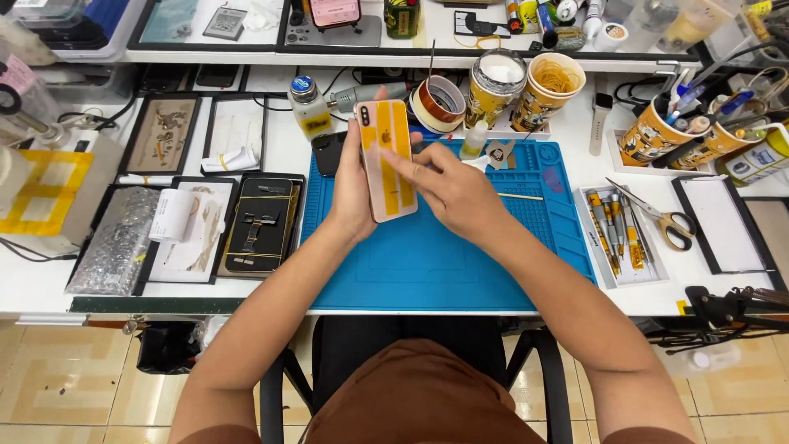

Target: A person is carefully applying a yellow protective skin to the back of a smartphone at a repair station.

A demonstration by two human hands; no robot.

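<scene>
Brown-clad lap below; above it, left hand (352, 185) grips the pink phone (386, 160) upright over the blue mat (460, 263), and right hand (448, 187) presses fingers flat on its yellow-taped back. Scissors (664, 218) lie right.

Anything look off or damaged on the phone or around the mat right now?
Nothing is spilled or visibly broken. The one oddity: yellow tape strips run across the phone back, held by the left hand while the right hand presses them. The scissors lie open.
</scene>
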